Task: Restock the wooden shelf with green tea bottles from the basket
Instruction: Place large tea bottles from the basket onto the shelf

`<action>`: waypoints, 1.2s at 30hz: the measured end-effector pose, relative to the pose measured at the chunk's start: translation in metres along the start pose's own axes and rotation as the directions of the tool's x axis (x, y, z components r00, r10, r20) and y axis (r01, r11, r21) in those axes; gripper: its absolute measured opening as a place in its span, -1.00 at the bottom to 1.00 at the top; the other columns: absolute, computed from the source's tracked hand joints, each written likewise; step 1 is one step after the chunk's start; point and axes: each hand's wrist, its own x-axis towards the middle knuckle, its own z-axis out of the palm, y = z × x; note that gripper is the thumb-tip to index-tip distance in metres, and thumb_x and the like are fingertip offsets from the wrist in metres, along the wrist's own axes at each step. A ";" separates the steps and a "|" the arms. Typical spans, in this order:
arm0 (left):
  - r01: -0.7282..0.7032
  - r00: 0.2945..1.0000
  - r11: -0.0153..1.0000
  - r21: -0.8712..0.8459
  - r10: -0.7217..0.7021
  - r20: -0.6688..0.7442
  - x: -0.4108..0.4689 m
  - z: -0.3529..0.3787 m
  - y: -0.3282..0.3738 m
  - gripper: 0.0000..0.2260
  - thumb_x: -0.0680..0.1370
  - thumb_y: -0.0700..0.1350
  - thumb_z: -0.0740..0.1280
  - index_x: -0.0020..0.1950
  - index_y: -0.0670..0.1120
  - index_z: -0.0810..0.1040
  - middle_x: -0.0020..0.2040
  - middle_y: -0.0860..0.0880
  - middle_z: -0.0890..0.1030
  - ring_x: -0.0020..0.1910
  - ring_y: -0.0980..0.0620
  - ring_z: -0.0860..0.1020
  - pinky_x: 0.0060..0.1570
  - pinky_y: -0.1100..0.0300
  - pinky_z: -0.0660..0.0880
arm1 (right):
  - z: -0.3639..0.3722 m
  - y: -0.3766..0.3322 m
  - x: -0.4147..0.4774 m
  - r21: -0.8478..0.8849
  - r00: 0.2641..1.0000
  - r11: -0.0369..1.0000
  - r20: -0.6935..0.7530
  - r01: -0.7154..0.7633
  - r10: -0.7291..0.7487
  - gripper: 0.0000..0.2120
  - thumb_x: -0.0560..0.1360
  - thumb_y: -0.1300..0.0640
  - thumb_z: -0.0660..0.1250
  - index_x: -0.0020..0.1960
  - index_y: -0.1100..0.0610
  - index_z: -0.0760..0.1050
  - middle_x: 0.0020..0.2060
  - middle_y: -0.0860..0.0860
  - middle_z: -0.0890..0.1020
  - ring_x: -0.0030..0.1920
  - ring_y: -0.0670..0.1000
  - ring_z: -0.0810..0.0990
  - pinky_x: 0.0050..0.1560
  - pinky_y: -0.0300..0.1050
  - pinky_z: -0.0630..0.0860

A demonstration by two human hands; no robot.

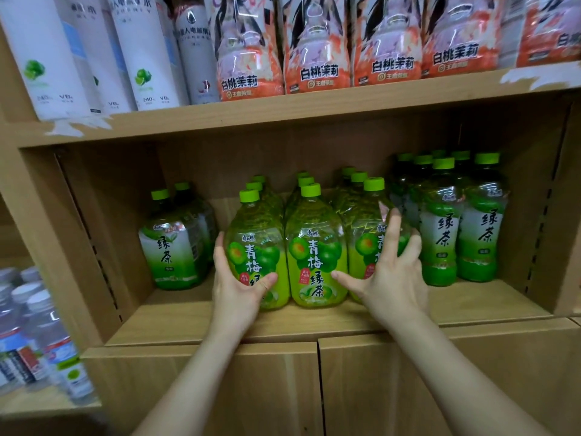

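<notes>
Three rows of yellow-green plum green tea bottles stand in the middle of the wooden shelf [176,322]. My left hand [239,287] grips the front bottle of the left row [251,247], thumb across its label. My right hand [393,275] lies with spread, straight fingers against the front bottle of the right row [366,247]. Between my hands stands the front middle bottle [316,250]. Darker green tea bottles stand at the left [169,243] and, as a group, at the right [456,228]. No basket is in view.
The upper shelf holds tall white bottles [50,55] and orange peach-jasmine bottles [317,48]. Water bottles [37,328] stand on a lower shelf at the left. Cabinet doors [317,388] close the space below. Bare board lies in front of the bottles.
</notes>
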 end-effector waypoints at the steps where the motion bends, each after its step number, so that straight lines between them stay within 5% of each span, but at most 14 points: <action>1: -0.007 1.000 1.000 0.005 0.007 0.000 0.000 0.000 0.001 -0.03 0.32 -0.14 0.56 0.51 0.18 -0.01 0.41 -0.01 0.36 0.32 0.03 0.36 0.35 0.06 0.28 | 0.000 -0.001 0.000 -0.009 1.000 1.000 -0.001 -0.007 0.007 0.24 0.19 -0.48 0.35 0.44 -0.12 -0.48 0.49 0.25 0.02 0.40 0.28 0.32 0.11 0.12 0.52; 7: -0.016 1.000 1.000 -0.018 0.016 0.009 -0.001 0.001 0.004 -0.06 0.34 -0.19 0.54 0.51 0.15 0.00 0.29 0.08 0.39 0.24 0.09 0.37 0.27 0.15 0.29 | -0.003 0.003 -0.002 -0.092 0.998 0.996 -0.060 0.003 -0.009 0.24 0.12 -0.57 0.24 0.49 -0.09 -0.38 0.41 0.22 0.22 0.30 0.19 0.44 -0.08 0.05 0.56; 13: -0.061 0.991 0.977 0.205 0.083 -0.100 -0.005 0.000 0.009 -0.04 0.30 -0.05 0.57 0.52 0.09 0.02 0.47 -0.10 0.27 0.43 -0.09 0.23 0.38 -0.05 0.21 | -0.014 0.009 -0.001 -0.030 0.996 0.997 0.057 0.064 -0.063 0.19 0.30 -0.38 0.38 0.45 -0.13 -0.51 0.47 0.22 0.04 0.40 0.23 0.30 0.12 0.09 0.50; 18: -0.315 0.921 0.688 0.653 0.388 0.036 -0.012 -0.001 0.024 -0.17 0.29 -0.02 0.57 0.46 0.16 0.21 0.45 -0.22 0.25 0.36 -0.26 0.26 0.21 -0.20 0.38 | -0.023 0.002 -0.014 -0.094 0.981 0.977 0.000 0.192 -0.193 -0.12 0.48 -0.08 0.34 0.54 -0.12 -0.22 0.52 0.12 -0.11 0.51 0.20 -0.03 0.30 0.05 0.39; 20: -0.358 0.906 0.537 0.764 0.397 0.146 -0.011 0.000 0.029 -0.24 0.28 0.00 0.57 0.42 0.14 0.33 0.44 -0.23 0.26 0.33 -0.28 0.27 0.16 -0.18 0.46 | -0.026 -0.001 -0.017 -0.112 0.977 0.970 0.026 0.214 -0.212 -0.18 0.51 -0.05 0.29 0.54 -0.12 -0.20 0.53 0.09 -0.13 0.52 0.18 -0.06 0.33 0.03 0.37; 22: -0.340 0.920 0.501 0.796 0.353 0.171 -0.013 0.000 0.032 -0.26 0.27 0.01 0.57 0.40 0.12 0.36 0.45 -0.23 0.24 0.34 -0.29 0.25 0.13 -0.15 0.48 | -0.031 -0.001 -0.016 -0.141 0.974 0.964 0.062 0.224 -0.217 -0.18 0.51 -0.04 0.28 0.54 -0.12 -0.22 0.54 0.07 -0.13 0.53 0.18 -0.06 0.30 0.01 0.41; 25: -0.334 0.929 0.490 0.805 0.317 0.192 -0.018 -0.001 0.039 -0.25 0.34 0.00 0.52 0.45 0.16 0.26 0.51 -0.22 0.11 0.40 -0.27 0.13 0.19 -0.11 0.45 | -0.046 0.002 -0.010 -0.183 0.961 0.951 0.164 0.251 -0.222 -0.14 0.48 -0.04 0.32 0.54 -0.15 -0.21 0.55 0.08 -0.11 0.53 0.18 -0.01 0.22 0.03 0.47; 29: -0.314 0.949 0.596 0.739 0.191 0.250 -0.023 -0.011 0.057 -0.27 0.47 -0.05 0.40 0.50 0.23 0.05 0.55 -0.07 -0.16 0.49 -0.16 -0.09 0.36 -0.04 0.28 | -0.073 0.009 -0.004 -0.118 0.929 0.957 0.299 0.264 -0.220 -0.08 0.47 -0.04 0.37 0.52 -0.24 -0.26 0.56 0.03 -0.15 0.50 0.17 0.17 0.22 0.09 0.49; 33: -0.372 0.927 0.697 0.613 0.237 0.292 -0.039 -0.032 0.075 -0.31 0.50 -0.07 0.37 0.50 0.24 0.08 0.56 0.02 -0.04 0.51 -0.04 -0.03 0.39 0.02 0.23 | -0.094 0.014 -0.018 -0.038 0.930 0.957 0.252 0.286 -0.268 -0.10 0.48 -0.02 0.35 0.52 -0.24 -0.25 0.57 -0.02 -0.09 0.33 0.14 0.44 0.11 -0.02 0.49; 36: -0.444 0.894 0.758 0.478 0.340 0.291 -0.060 -0.055 0.089 -0.40 0.51 -0.08 0.37 0.48 0.20 0.23 0.53 0.06 0.15 0.48 0.05 0.15 0.38 0.14 0.20 | -0.118 0.013 -0.041 0.040 0.924 0.939 0.168 0.342 -0.344 -0.22 0.50 0.01 0.34 0.55 -0.17 -0.06 0.54 -0.08 0.14 0.40 0.04 0.39 0.28 -0.04 0.40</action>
